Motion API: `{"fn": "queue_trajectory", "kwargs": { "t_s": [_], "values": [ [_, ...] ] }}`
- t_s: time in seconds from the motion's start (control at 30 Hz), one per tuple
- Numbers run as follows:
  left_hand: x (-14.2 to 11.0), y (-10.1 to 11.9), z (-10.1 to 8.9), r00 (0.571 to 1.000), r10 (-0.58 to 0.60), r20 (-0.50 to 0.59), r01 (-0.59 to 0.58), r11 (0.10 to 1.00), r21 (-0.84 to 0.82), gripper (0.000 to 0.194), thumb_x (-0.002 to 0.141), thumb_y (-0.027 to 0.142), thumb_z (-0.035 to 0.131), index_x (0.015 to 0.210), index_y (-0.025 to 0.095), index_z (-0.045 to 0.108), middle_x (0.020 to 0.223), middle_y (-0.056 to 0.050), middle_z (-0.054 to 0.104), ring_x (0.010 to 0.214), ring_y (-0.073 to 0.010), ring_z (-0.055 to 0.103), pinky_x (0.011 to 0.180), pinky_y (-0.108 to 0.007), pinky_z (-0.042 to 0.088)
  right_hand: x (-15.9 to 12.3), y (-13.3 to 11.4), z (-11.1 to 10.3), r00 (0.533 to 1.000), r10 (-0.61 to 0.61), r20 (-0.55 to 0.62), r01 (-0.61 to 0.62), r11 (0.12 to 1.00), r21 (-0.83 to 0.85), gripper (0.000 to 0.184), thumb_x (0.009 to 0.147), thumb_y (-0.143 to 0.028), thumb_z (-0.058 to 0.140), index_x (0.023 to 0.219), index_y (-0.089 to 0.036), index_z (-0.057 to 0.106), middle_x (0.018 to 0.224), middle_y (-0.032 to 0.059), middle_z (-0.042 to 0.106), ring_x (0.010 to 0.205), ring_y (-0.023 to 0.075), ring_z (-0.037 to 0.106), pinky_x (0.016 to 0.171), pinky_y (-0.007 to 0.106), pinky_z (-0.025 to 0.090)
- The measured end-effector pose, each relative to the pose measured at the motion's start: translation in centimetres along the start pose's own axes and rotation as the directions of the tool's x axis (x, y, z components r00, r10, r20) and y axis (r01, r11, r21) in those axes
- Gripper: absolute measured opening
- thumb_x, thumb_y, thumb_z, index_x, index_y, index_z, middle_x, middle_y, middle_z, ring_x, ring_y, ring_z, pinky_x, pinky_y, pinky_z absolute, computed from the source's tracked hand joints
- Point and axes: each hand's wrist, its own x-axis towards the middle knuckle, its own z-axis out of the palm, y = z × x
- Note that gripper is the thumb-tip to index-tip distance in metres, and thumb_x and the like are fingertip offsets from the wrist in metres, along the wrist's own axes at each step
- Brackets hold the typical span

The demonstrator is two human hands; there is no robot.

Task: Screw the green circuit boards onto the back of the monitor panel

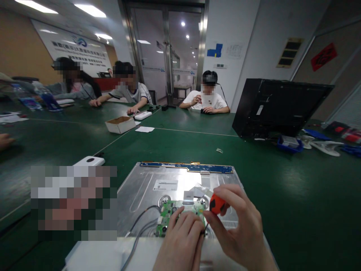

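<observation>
My right hand grips a screwdriver by its round orange and black handle. The thin dark shaft slants down toward the right edge of a green circuit board. Over the board lies my left hand, palm down, its thumb and forefinger closed at the shaft's lower end. The screwdriver's tip is hidden there. Beneath the board is a silver metal display panel, flat on the table, with a blue board strip along its far edge. Grey cables run from the board's left side toward me.
A black monitor stands at the right behind a blue tray. An open cardboard box and a white device sit to the left on the green table. Several people sit across the table.
</observation>
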Motion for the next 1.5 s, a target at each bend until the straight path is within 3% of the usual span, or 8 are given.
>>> {"fn": "queue_trajectory", "kwargs": {
  "t_s": [0.4,0.7,0.9,1.1,1.23,1.5],
  "values": [
    [0.06,-0.06,0.12,1.0,-0.001,0.004,0.001,1.0,-0.005,0.022,0.087,0.01,0.042,0.094,0.023,0.058,0.092,-0.004,0.066,0.092,-0.0232,0.062,0.106,-0.048,0.041,-0.01,-0.2,-0.38,0.994,0.049,0.095,-0.047,0.999,-0.023,0.046,0.092,-0.012,0.051,0.137,-0.024,0.049,0.112,0.0097,0.066,0.088,0.0208,0.067,0.064,0.032,0.058],
    [0.05,-0.01,-0.03,1.0,0.0,0.005,0.0,1.0,0.007,0.022,0.087,0.009,0.043,0.095,0.023,0.058,0.09,-0.003,0.066,0.092,-0.0225,0.062,0.107,-0.046,0.041,-0.01,-0.07,0.03,1.0,0.013,-0.021,-0.014,0.998,-0.054,0.031,0.093,-0.019,0.058,0.122,-0.02,0.05,0.094,0.0057,0.07,0.069,0.016,0.068,0.056,0.027,0.057],
    [0.03,-0.1,0.13,1.0,-0.005,0.003,0.005,1.0,-0.023,0.023,0.086,0.006,0.043,0.094,0.023,0.057,0.09,-0.002,0.065,0.091,-0.022,0.061,0.106,-0.047,0.04,-0.38,-0.27,0.1,0.998,0.057,-0.022,-0.058,0.995,-0.076,0.035,0.093,-0.018,0.055,0.127,-0.02,0.046,0.099,0.0086,0.071,0.072,0.0192,0.071,0.061,0.033,0.059],
    [0.02,-0.12,0.14,1.0,-0.007,0.016,0.007,1.0,-0.01,0.023,0.086,0.006,0.043,0.094,0.023,0.057,0.092,-0.002,0.066,0.091,-0.022,0.062,0.106,-0.047,0.04,-0.03,-0.14,-0.11,1.0,-0.002,0.021,0.002,1.0,0.029,0.043,0.09,-0.01,0.053,0.131,-0.02,0.047,0.107,0.0101,0.069,0.09,0.0211,0.071,0.067,0.031,0.06],
    [0.0,-0.08,0.15,1.0,-0.005,0.019,0.005,1.0,0.001,0.023,0.087,0.006,0.043,0.094,0.023,0.057,0.091,-0.002,0.066,0.091,-0.022,0.062,0.106,-0.048,0.041,0.24,-0.17,-0.2,0.998,0.019,0.057,-0.02,1.0,0.019,0.043,0.091,-0.008,0.05,0.131,-0.023,0.053,0.112,0.0098,0.068,0.087,0.0186,0.069,0.064,0.029,0.058],
    [0.06,-0.02,-0.18,0.999,-0.014,0.037,0.015,1.0,-0.024,0.021,0.089,0.009,0.043,0.095,0.023,0.058,0.093,-0.003,0.066,0.093,-0.0231,0.062,0.106,-0.049,0.04,0.24,-0.07,-0.29,0.998,0.004,0.063,-0.004,1.0,0.003,0.046,0.091,-0.009,0.052,0.136,-0.021,0.049,0.121,0.0109,0.069,0.098,0.0193,0.07,0.077,0.03,0.061]
  ]
}}
